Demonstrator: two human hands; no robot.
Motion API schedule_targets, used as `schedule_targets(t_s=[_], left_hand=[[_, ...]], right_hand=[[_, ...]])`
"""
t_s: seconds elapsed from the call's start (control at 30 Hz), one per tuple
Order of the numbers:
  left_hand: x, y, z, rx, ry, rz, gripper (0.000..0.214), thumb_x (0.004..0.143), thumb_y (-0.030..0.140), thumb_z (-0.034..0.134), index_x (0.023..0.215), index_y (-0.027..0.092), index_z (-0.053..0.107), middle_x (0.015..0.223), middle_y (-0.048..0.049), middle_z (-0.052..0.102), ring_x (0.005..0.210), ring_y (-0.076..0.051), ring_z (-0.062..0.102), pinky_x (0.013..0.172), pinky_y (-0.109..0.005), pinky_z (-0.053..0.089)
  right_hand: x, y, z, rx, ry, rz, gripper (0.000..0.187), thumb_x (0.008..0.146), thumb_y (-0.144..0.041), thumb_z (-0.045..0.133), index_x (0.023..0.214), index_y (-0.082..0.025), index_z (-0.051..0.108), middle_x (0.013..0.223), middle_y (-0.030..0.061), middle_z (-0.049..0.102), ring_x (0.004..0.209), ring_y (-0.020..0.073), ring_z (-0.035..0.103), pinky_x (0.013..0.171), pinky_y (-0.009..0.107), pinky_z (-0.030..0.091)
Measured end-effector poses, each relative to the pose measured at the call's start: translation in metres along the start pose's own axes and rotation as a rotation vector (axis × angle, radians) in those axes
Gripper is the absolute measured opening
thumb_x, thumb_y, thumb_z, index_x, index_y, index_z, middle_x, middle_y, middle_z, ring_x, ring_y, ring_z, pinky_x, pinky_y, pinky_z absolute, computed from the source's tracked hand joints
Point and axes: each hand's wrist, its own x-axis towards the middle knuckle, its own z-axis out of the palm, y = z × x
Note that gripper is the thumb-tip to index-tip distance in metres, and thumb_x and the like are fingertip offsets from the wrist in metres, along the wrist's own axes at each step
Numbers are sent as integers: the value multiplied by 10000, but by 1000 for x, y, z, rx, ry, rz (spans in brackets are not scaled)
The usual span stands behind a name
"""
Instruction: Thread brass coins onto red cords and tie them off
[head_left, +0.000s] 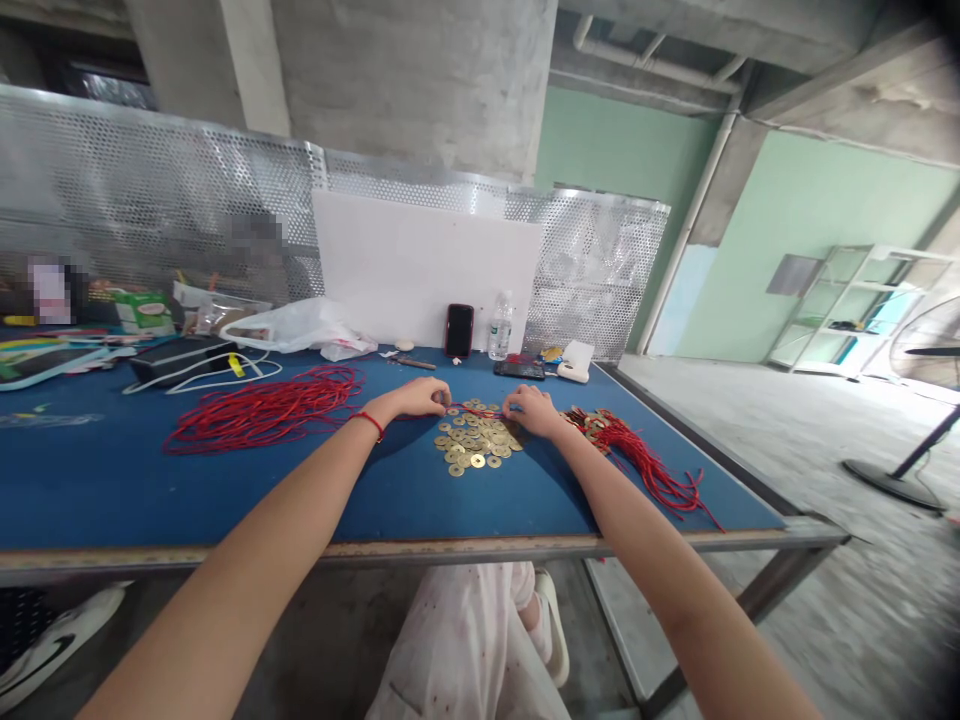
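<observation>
A red cord runs between my two hands just above the far part of a pile of brass coins with holes. My left hand, a red string bracelet at its wrist, pinches the cord's left side with closed fingers. At the other side, my right hand is closed on the same cord, its fingertips over the pile's edge. Left of my left hand lies a loose bundle of red cords. Beyond my right wrist rests a bunch of red cords with coins on them, partly hidden by my forearm.
On the blue table, a phone stands upright near a water bottle. A dark phone lies flat beside a white object. Farther left are a plastic bag and a black box with cable.
</observation>
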Motion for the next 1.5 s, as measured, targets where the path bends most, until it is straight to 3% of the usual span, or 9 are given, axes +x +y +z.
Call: schedule_targets(t_s=[0.17,0.33,0.43,0.63,0.77,0.9,1.1,1.27,1.5], left_hand=[[-4,12,-4,-179,-42,-89,330,627,207,601,951,141,602,622,-18,646,596,-169,608,559,-236,424],[-7,10,-4,-427,-30,-201,354,607,209,685,941,126,601,594,-28,638,548,-149,596,526,-233,418],[-6,0,-2,-567,13,-276,399,583,205,743,945,111,605,600,-46,642,539,-137,591,511,-226,410],[-6,-13,-3,-715,93,-401,462,525,249,825,923,112,637,615,-42,649,570,-131,604,537,-215,435],[-6,-20,-5,-849,136,-379,390,503,257,846,810,99,664,621,-35,643,565,-103,585,572,-208,455],[-4,-26,-5,-937,145,-381,333,518,234,845,769,87,683,624,-40,640,549,-88,565,533,-194,436],[-6,-19,-9,-982,60,-367,338,495,168,852,776,76,688,634,-44,643,561,-89,563,557,-207,451],[-8,-12,-8,-864,22,-352,327,485,227,856,717,87,672,575,-34,617,525,-91,541,481,-189,385],[-6,-13,-6,-711,79,-424,310,521,323,834,621,109,633,487,-7,544,439,-76,464,416,-191,297]], right_hand=[[3,3,3,19,-74,120,216,891,-336,460,984,-246,634,1099,93,514,1064,261,457,875,431,370],[1,3,0,27,-157,204,251,909,-370,440,1032,-234,612,1146,114,482,1097,289,453,878,483,381],[0,4,-1,6,-124,211,262,921,-366,424,1030,-216,608,1163,120,481,1093,290,467,897,491,372],[0,13,-7,47,86,232,260,948,-307,382,1076,-163,558,1165,130,525,1003,209,535,825,317,406],[-2,19,-14,18,97,244,213,926,-287,438,1012,-163,589,992,102,637,932,199,570,750,264,389],[-5,22,-17,2,100,229,172,890,-229,486,960,-195,640,984,69,671,898,180,590,722,243,380],[-5,28,-14,-2,106,206,205,859,-207,511,958,-223,690,998,50,688,955,186,597,777,243,389],[-7,28,-14,-37,97,245,202,857,-204,500,951,-216,679,999,55,683,941,191,602,751,244,399],[-7,27,-13,-49,107,251,180,873,-214,478,937,-211,646,1033,52,667,949,188,589,724,245,398]])
